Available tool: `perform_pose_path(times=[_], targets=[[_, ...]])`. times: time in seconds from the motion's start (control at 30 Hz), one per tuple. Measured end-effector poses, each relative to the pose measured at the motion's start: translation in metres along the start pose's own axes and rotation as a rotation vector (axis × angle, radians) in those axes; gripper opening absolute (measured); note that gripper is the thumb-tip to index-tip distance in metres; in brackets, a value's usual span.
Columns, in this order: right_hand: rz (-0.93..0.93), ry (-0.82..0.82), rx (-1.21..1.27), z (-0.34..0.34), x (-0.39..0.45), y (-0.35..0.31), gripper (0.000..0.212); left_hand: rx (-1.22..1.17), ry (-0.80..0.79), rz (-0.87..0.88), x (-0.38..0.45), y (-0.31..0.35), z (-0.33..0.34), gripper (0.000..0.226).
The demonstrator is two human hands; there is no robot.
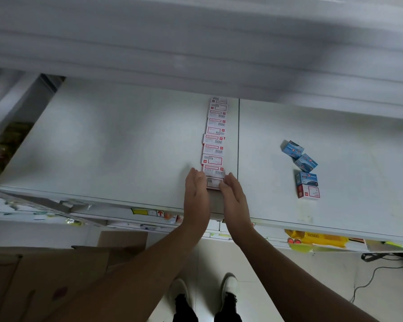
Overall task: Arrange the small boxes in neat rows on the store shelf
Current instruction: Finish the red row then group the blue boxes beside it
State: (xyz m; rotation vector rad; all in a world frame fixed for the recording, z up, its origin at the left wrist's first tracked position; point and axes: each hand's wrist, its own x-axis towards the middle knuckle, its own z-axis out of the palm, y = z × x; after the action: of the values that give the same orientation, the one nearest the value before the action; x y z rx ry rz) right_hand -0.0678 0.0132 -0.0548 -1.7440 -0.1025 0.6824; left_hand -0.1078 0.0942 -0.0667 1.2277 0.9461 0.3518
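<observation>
Head view: my left hand (pixel 197 194) and right hand (pixel 234 197), flat and open, squeeze the nearest box (pixel 214 183) into the row (pixel 215 135) ahead. Next, fetch the loose blue boxes (pixel 300 159) right of them.

Non-task items surrounding the work area

A brown cardboard carton (pixel 44 282) is sitting open at the 8 o'clock position, its flaps raised. A dark cable (pixel 379 273) is trailing across the pale tiled floor (pixel 277 270) at 4 o'clock. Yellow packaged goods (pixel 316 238) are showing below at 4 o'clock, and greenish packages (pixel 7 140) are lying in shadow at 9 o'clock. A yellow price label (pixel 140 211) is sticking to the front edge at 7 o'clock. White shoes (pixel 229 285) are standing at 6 o'clock.
</observation>
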Motion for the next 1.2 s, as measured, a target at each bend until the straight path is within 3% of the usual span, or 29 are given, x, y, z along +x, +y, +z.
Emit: perform_pose_path(times=[0.23,0.37,0.5,0.73,1.0,1.2], targets=[[-0.067,-0.011,-0.286,-0.024,-0.010,-0.013,0.024,0.445,-0.056,0.181,0.003,0.007,-0.038,0.054],[-0.126,-0.071,-0.652,-0.043,-0.003,-0.025,0.059,0.752,-0.158,0.263,0.004,0.028,-0.058,0.060],[-0.147,-0.086,-0.927,-0.051,-0.001,-0.050,0.060,1.041,-0.229,0.357,0.006,0.068,-0.063,0.057],[-0.228,-0.057,-1.198,-0.054,-0.028,-0.106,0.063,1.400,-0.186,0.441,-0.011,0.116,-0.036,0.064],[-0.337,-0.077,-1.291,-0.115,-0.037,-0.132,0.063,1.569,-0.111,0.552,-0.061,0.144,-0.002,0.065],[-0.381,-0.116,-1.315,-0.155,-0.063,-0.125,0.065,1.560,-0.031,0.468,-0.121,0.136,0.020,0.064]])
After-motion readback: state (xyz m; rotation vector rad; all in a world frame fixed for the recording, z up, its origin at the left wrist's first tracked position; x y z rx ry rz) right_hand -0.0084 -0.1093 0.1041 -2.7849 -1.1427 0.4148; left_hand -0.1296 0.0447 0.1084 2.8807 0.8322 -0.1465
